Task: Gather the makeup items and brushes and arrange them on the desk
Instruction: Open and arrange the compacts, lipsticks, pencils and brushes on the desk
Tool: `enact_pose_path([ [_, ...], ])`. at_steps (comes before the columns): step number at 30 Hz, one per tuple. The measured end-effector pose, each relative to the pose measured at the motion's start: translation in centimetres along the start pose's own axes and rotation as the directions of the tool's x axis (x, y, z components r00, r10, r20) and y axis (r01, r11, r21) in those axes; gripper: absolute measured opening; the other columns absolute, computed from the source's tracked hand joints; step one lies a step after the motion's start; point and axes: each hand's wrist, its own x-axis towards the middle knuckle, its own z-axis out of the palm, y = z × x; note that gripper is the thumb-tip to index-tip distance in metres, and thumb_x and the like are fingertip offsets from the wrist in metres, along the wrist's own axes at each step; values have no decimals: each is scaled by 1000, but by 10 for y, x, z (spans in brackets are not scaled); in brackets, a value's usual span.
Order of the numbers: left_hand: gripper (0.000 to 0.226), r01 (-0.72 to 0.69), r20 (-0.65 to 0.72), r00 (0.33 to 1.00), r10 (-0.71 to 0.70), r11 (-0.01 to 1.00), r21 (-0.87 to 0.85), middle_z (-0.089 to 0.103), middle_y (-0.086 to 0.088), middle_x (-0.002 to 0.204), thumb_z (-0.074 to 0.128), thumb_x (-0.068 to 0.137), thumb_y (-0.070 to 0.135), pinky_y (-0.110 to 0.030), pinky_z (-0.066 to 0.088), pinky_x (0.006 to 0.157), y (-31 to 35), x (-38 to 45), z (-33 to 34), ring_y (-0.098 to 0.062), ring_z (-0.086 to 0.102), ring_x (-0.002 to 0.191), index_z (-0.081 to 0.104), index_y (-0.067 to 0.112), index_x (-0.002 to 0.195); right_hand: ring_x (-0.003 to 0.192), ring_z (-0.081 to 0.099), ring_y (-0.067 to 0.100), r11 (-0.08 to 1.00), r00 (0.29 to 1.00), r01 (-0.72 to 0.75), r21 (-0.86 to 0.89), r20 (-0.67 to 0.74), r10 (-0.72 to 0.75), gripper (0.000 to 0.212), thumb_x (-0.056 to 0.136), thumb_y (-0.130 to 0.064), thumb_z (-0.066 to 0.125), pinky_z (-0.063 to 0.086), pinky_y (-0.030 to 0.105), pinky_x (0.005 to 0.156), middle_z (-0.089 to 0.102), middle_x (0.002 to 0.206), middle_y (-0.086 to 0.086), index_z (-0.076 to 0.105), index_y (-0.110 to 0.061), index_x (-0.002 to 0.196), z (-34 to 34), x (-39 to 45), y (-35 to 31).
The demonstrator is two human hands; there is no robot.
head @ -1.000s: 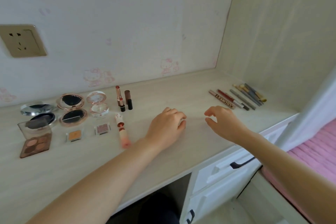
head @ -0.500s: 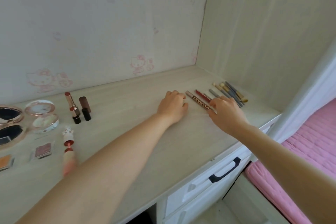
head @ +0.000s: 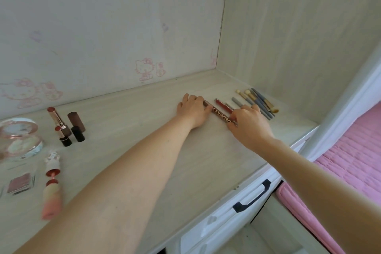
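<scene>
A: Position of the pencil (head: 221, 115)?
B: Flat near the desk's (head: 144, 140) right rear corner, beside the brushes (head: 255, 100).
A: Hand states?
B: Left hand (head: 193, 110) and right hand (head: 248, 125) each pinch one pencil end.

Lipsticks (head: 66, 126) left on desk (head: 127, 130); brushes (head: 257, 102) far right

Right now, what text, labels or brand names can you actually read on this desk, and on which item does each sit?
"OZONNEY", as best it reads, in light capitals along the brown pencil held between the left hand and right hand.
Red pencil beside it: lettering present, too blurred to read.
Lipsticks, compact, brushes: no legible text.
</scene>
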Motion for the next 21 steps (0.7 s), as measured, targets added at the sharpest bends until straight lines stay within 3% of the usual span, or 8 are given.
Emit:
enact_pose_path([
  [4, 48, 26, -26, 999, -29, 992, -122, 48, -12, 136, 41, 95, 49, -45, 31, 107, -2, -6, -2, -32, 28, 135, 51, 13, 126, 104, 45, 26, 1000, 1000, -10, 26, -12, 10, 21, 92, -24, 54, 49, 38, 77, 57, 109, 5, 65, -15, 107, -2, -5, -2],
  [9, 33, 17, -194, 974, -116, 894, -449, 61, -10, 114, 50, 94, 37, -31, 42, 86, -4, -29, -15, -26, 52, 110, 56, 9, 113, 81, 57, 21, 984, 994, -49, 169, -93, 65, 19, 93, -26, 54, 49, 32, 62, 62, 94, 3, 67, -17, 105, -11, -15, -12],
  [13, 26, 64, -177, 947, -269, 695, -716, 61, 1, 100, 59, 90, 35, -23, 36, 67, -6, -55, -33, -15, 54, 90, 55, 14, 106, 66, 58, 17, 956, 984, -30, 290, -157, 78, 17, 93, -26, 57, 48, 28, 51, 65, 82, -1, 65, -21, 106, -24, -26, -28],
  [17, 23, 57, -96, 931, -353, 399, -915, 72, -8, 98, 63, 88, 21, -29, 48, 82, -14, -86, -56, -20, 66, 96, 55, 10, 106, 71, 63, 13, 909, 986, 34, 415, -163, 38, 17, 91, -23, 61, 58, 37, 65, 68, 89, -4, 64, -22, 108, -33, -46, -51],
  [21, 23, 29, 12, 944, -330, 46, -999, 70, -15, 91, 60, 90, 7, -34, 54, 81, -30, -125, -77, -27, 70, 83, 51, 4, 111, 69, 61, 2, 861, 983, 98, 498, -181, -7, 11, 88, -23, 64, 49, 16, 60, 66, 81, -11, 65, -25, 99, -36, -67, -78],
])
